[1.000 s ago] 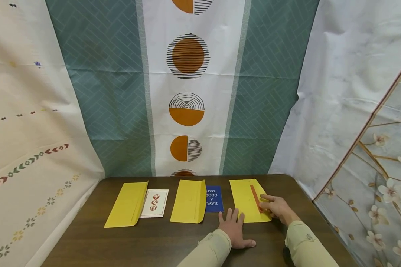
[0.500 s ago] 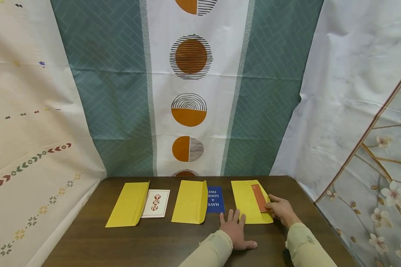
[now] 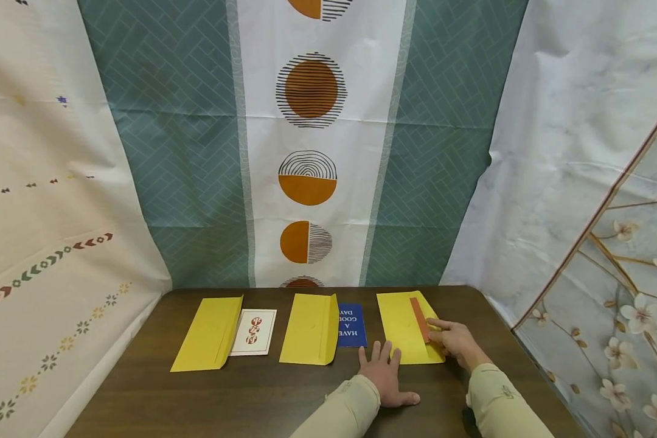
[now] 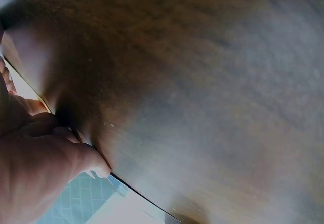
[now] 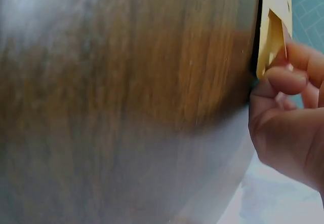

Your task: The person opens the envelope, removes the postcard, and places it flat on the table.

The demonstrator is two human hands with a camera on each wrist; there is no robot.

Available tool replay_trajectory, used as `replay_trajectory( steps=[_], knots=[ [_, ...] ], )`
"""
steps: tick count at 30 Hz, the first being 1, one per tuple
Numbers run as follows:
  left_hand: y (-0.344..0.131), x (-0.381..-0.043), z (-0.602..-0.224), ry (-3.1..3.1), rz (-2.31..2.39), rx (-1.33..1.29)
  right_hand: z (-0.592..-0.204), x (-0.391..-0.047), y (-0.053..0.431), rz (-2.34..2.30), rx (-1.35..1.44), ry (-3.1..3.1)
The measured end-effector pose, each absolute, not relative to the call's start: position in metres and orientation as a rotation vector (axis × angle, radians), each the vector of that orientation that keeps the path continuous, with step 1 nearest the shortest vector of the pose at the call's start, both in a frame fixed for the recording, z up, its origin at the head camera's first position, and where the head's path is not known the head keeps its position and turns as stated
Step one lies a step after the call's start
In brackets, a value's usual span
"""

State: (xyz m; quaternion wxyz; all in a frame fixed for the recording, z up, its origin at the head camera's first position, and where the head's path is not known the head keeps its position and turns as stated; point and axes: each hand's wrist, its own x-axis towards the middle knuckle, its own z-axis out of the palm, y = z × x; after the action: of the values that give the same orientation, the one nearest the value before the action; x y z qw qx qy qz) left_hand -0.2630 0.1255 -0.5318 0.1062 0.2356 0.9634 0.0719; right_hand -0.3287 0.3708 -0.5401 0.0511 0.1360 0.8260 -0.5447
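Note:
In the head view, the right-hand yellow envelope (image 3: 398, 328) lies on the table with a narrow orange-red card (image 3: 419, 319) showing along its right side. My right hand (image 3: 454, 342) is at that side, its index finger reaching over the card's lower end. Thumb and index finger come together at the card's edge beside the gaping paper of the envelope (image 5: 273, 36) in the right wrist view. My left hand (image 3: 383, 377) lies spread on the table, a fingertip at the envelope's lower left corner. The left wrist view shows its thumb (image 4: 93, 160) stretched along the tabletop.
To the left lie a middle yellow envelope (image 3: 308, 328) with a blue card (image 3: 352, 325) partly under its flap, and another yellow envelope (image 3: 205, 334) beside a white card (image 3: 253, 332). The dark wooden table (image 3: 224, 401) ends at hanging patterned cloths (image 3: 438, 201).
Half a second ago the orange-red card showed wider; now only a narrow strip shows, as one second ago. My right fingers shifted slightly left with it. The left hand stays in place.

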Motion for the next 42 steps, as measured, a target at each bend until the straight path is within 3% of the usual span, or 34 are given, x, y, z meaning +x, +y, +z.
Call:
replay_trajectory(
  steps=[7,17,28,42],
  knots=[
    [0.126,-0.263,-0.533,2.832,0.220,0.702,-0.541,-0.330,0.379,-1.772,0.625,2.493],
    [0.125,-0.266,-0.537,2.814,0.229,0.701,-0.539,-0.328,0.378,-1.360,0.394,2.815],
    [0.127,-0.267,-0.541,2.830,0.226,0.690,-0.535,-0.321,0.396,-1.351,0.444,2.807],
    [0.127,-0.272,-0.550,2.823,0.261,0.702,-0.539,-0.320,0.400,-1.362,0.287,2.822]
  ],
)
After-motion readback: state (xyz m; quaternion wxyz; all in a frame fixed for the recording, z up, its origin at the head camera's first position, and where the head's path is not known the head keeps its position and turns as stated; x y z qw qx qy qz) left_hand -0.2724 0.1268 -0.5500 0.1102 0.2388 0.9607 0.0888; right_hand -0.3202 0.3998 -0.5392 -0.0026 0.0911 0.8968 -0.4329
